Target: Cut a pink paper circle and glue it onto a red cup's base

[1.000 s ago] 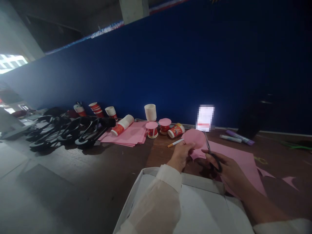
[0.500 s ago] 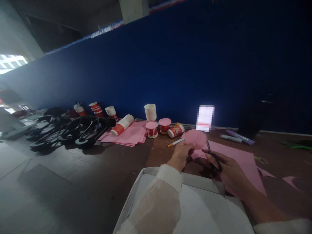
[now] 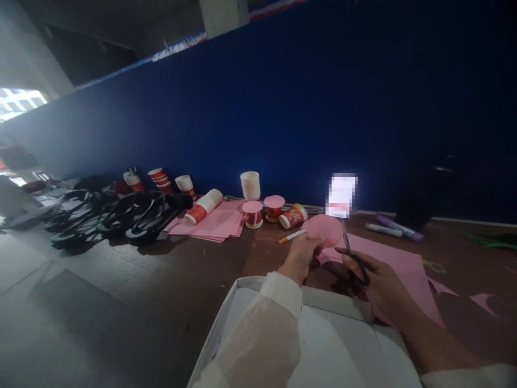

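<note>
My left hand [image 3: 302, 253] pinches the lower edge of a round pink paper disc [image 3: 324, 229]. Scissors [image 3: 349, 249] are in my right hand [image 3: 382, 275], their dark handles around my fingers and the blades up at the disc's right edge. Beneath both hands a large pink paper sheet [image 3: 398, 267] lies on the table. Just left of the disc is a white stick with an orange end [image 3: 292, 236]. Two small red cups, a left one [image 3: 253, 219] and a right one [image 3: 273, 214], stand behind it, each topped with a pink disc.
A red paper cup [image 3: 293, 215] lies on its side near a tall white cup [image 3: 250, 186]. Pink sheets [image 3: 202, 230] and black headsets [image 3: 149, 218] are to the left. Markers [image 3: 398, 229] and a lit phone screen [image 3: 341, 194] sit behind my hands; a white box [image 3: 335, 345] is in front.
The whole view has shifted very slightly. Both hands keep their hold on the disc and the scissors, with hardly any movement visible.
</note>
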Demonstrator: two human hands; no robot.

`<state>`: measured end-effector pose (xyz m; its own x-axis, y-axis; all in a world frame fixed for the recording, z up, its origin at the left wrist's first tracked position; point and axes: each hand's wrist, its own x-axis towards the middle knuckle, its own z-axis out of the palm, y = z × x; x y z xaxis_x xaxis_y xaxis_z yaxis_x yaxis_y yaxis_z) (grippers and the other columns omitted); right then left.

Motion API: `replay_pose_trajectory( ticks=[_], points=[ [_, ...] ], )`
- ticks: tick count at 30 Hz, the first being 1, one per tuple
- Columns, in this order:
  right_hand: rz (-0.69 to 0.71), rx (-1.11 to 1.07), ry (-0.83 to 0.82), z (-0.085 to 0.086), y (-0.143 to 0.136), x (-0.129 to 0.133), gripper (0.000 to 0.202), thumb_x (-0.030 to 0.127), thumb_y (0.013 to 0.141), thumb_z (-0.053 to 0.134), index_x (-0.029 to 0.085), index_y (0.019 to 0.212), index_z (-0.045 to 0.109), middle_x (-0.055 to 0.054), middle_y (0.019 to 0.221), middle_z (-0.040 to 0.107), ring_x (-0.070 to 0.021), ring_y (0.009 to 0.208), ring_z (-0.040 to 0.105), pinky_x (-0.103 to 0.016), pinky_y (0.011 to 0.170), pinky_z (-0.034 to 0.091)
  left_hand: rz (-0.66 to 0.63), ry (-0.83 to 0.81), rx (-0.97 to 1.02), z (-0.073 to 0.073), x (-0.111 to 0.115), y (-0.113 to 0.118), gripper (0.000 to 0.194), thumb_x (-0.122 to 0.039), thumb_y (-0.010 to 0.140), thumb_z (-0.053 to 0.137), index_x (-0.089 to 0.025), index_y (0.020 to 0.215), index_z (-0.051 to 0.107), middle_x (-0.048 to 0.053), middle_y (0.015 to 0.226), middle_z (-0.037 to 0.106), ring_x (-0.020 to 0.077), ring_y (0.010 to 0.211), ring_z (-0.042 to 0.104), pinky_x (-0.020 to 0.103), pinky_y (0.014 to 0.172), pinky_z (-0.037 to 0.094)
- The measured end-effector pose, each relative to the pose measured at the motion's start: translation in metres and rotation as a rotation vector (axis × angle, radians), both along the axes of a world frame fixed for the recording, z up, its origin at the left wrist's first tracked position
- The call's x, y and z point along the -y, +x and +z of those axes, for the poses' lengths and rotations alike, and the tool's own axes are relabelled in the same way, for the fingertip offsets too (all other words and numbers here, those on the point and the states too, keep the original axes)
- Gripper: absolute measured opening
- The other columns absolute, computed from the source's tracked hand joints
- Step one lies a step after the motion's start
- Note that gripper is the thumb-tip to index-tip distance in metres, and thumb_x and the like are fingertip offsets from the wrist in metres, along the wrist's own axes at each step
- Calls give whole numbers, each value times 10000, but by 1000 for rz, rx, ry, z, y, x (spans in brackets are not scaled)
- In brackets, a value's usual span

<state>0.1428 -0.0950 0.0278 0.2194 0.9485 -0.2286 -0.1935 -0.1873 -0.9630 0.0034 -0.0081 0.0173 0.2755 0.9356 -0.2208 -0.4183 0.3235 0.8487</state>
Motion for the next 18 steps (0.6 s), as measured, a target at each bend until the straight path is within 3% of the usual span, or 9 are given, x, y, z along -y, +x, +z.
replay_pose_trajectory(
  ticks=[9, 18],
  points=[
    [4, 26, -8, -10, 5, -4, 708, 531, 665, 900, 190, 1262, 733, -24, 727, 747, -143, 511, 606, -258, 452, 479, 13, 20, 6, 0, 0, 1, 339, -334, 574, 846, -189, 710, 571, -37, 564, 499, 94, 528, 424, 225, 486, 303],
    [-4, 9, -19, -7, 3, -3, 669, 510, 654, 913, 201, 1222, 742, -30, 746, 757, -170, 538, 640, -290, 481, 538, 22, 26, 34, -3, -1, 3, 287, -306, 552, 816, -182, 718, 618, -33, 569, 516, 102, 546, 439, 233, 510, 313]
  ],
)
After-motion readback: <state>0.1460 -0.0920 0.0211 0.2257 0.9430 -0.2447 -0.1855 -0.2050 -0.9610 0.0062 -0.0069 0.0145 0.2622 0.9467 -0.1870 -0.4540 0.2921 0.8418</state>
